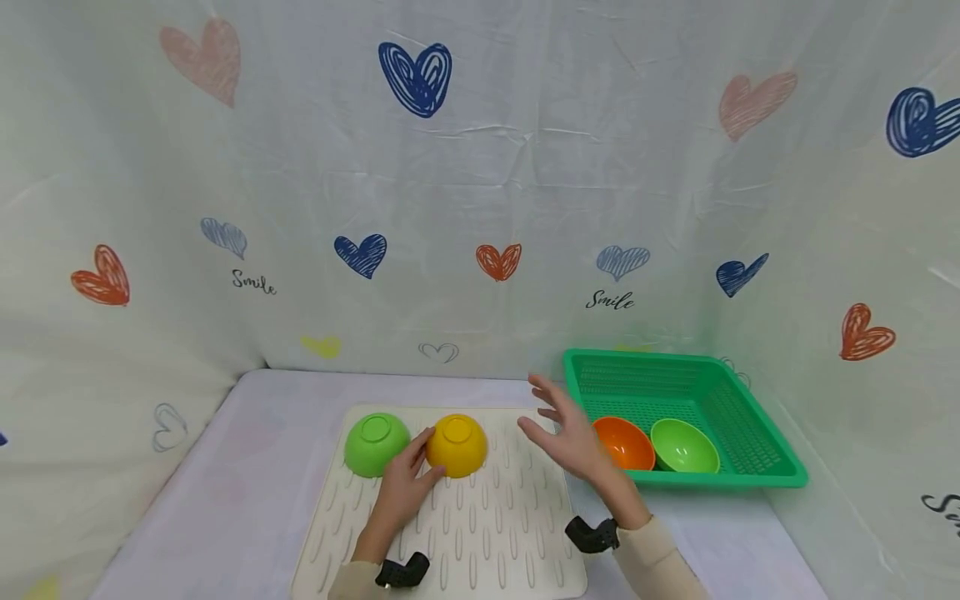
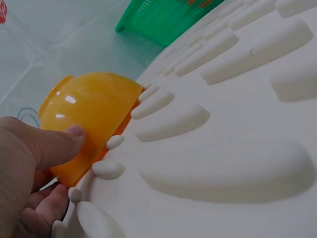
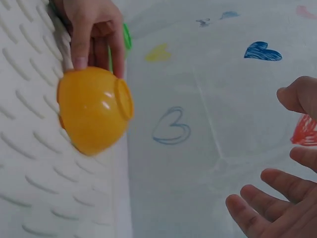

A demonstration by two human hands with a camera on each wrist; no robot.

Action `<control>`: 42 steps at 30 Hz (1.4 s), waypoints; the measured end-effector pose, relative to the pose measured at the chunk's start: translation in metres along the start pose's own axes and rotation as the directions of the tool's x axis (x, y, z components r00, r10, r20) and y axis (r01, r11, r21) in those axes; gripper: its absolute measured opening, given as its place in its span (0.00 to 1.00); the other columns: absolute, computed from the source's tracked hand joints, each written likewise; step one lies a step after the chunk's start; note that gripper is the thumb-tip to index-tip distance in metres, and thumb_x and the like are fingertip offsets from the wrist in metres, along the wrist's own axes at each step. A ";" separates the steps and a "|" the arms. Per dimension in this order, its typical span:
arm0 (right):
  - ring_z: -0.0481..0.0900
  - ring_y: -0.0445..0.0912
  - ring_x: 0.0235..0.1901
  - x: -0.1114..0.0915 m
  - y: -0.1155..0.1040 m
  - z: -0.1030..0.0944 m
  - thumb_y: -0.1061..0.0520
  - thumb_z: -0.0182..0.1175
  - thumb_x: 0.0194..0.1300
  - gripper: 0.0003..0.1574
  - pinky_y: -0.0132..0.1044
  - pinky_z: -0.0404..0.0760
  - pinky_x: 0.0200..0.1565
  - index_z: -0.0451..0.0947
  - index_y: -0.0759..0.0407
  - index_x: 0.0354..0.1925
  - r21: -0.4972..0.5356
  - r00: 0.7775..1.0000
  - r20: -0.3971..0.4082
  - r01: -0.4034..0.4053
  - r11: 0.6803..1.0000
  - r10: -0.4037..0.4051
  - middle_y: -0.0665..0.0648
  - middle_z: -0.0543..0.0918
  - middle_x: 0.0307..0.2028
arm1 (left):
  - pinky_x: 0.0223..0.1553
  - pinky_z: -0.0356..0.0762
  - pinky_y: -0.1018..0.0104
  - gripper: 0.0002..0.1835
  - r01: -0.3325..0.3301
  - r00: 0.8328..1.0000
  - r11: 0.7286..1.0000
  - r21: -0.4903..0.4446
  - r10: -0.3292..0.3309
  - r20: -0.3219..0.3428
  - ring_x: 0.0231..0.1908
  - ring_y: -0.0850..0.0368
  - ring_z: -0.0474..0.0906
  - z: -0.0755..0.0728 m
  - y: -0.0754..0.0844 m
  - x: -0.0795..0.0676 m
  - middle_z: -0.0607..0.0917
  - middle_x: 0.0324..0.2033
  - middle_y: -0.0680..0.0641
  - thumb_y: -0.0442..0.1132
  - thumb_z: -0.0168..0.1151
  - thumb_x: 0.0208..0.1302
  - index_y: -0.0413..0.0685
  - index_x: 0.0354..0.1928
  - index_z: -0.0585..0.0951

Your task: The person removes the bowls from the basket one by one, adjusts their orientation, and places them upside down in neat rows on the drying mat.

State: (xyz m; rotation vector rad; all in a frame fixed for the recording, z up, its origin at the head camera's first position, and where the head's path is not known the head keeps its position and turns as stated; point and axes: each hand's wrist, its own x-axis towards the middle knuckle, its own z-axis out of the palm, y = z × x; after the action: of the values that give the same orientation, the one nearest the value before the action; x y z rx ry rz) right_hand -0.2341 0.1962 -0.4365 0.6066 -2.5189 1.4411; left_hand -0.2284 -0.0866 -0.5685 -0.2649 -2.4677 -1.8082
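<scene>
Yellow bowl [image 1: 459, 450]: upside down, foot ring uppermost, at the far part of a white mat [image 1: 480, 533] with raised oblong ridges. Its rim is down at the ridges; full contact all round cannot be confirmed.

Left hand [image 1: 403, 492]: grip closed on the yellow bowl at its left side, thumb pressed to the outer wall, fingers around by the rim.

Green bowl [image 1: 371, 454]: also upside down on the mat, left of the yellow bowl and near it, with the left hand's fingers reaching between the two.

Right hand [image 1: 573, 437]: raised in the air between the yellow bowl and the basket, grip spread, thumb well apart from the fingers.

Green basket [image 1: 750, 481]: perforated, standing on the counter [image 1: 202, 500] to the right of the mat. Inside, at the near side, an orange bowl [image 1: 624, 443] and a light green bowl [image 1: 684, 447] sit side by side, hollow sides up and tilted.

Each wrist carries a black device [image 1: 403, 572]; sleeves are beige. The counter is covered in white. Behind, a pale sheet [image 1: 562, 192] bears printed hearts and the word "Smile".
</scene>
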 end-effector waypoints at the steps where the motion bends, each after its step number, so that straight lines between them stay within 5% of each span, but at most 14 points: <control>1: 0.70 0.63 0.71 0.002 -0.002 -0.009 0.55 0.67 0.70 0.44 0.59 0.78 0.64 0.61 0.58 0.77 -0.010 1.000 -0.002 0.010 1.000 -0.010 0.65 0.67 0.75 | 0.68 0.70 0.59 0.38 0.001 1.000 1.000 0.000 -0.001 0.001 0.74 0.41 0.66 0.000 0.000 0.000 0.67 0.75 0.37 0.34 0.70 0.66 0.41 0.76 0.67; 9: 0.61 0.60 0.76 0.023 -0.003 -0.079 0.51 0.64 0.73 0.46 0.61 0.70 0.70 0.54 0.52 0.81 -0.048 0.999 -0.006 -0.051 0.998 0.051 0.62 0.60 0.79 | 0.69 0.70 0.58 0.38 0.001 1.000 1.000 -0.014 -0.001 -0.003 0.74 0.41 0.65 0.000 -0.002 0.000 0.67 0.75 0.37 0.32 0.70 0.66 0.41 0.76 0.67; 19: 0.48 0.68 0.79 0.038 0.030 -0.143 0.42 0.60 0.75 0.56 0.69 0.58 0.73 0.39 0.54 0.84 -0.218 0.978 0.021 -0.200 0.955 0.210 0.67 0.47 0.82 | 0.66 0.73 0.59 0.37 -0.011 1.000 1.000 0.001 0.011 -0.011 0.72 0.38 0.67 0.000 -0.004 -0.004 0.69 0.74 0.36 0.33 0.70 0.66 0.42 0.75 0.68; 26: 0.43 0.76 0.77 0.036 0.055 -0.177 0.34 0.58 0.73 0.64 0.79 0.54 0.68 0.29 0.55 0.83 -0.328 0.940 0.035 -0.309 0.893 0.338 0.74 0.38 0.81 | 0.67 0.71 0.59 0.37 -0.003 1.000 1.000 -0.011 0.003 -0.009 0.73 0.40 0.66 0.000 -0.003 -0.001 0.68 0.75 0.37 0.33 0.70 0.66 0.43 0.75 0.68; 31: 0.41 0.78 0.76 0.024 0.077 -0.196 0.32 0.56 0.73 0.66 0.81 0.54 0.66 0.25 0.55 0.83 -0.307 0.905 0.031 -0.396 0.866 0.425 0.76 0.35 0.80 | 0.68 0.71 0.57 0.37 0.010 1.000 1.000 -0.019 -0.010 0.001 0.74 0.39 0.66 0.000 -0.002 -0.001 0.68 0.75 0.37 0.34 0.70 0.67 0.43 0.76 0.68; 42: 0.50 0.82 0.71 -0.006 0.121 -0.224 0.34 0.54 0.75 0.65 0.78 0.64 0.63 0.27 0.69 0.80 -0.350 0.838 0.055 -0.492 0.797 0.542 0.86 0.44 0.74 | 0.68 0.71 0.60 0.38 0.033 0.999 0.999 -0.018 -0.033 -0.002 0.74 0.42 0.66 0.001 -0.002 -0.001 0.67 0.75 0.39 0.32 0.70 0.66 0.45 0.76 0.68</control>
State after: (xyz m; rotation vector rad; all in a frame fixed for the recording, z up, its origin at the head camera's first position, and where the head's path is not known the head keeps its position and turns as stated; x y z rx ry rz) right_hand -0.2917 0.4437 -0.4178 -0.0546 -3.1189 1.0863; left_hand -0.2280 -0.0865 -0.5702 -0.2240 -2.4693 -1.8433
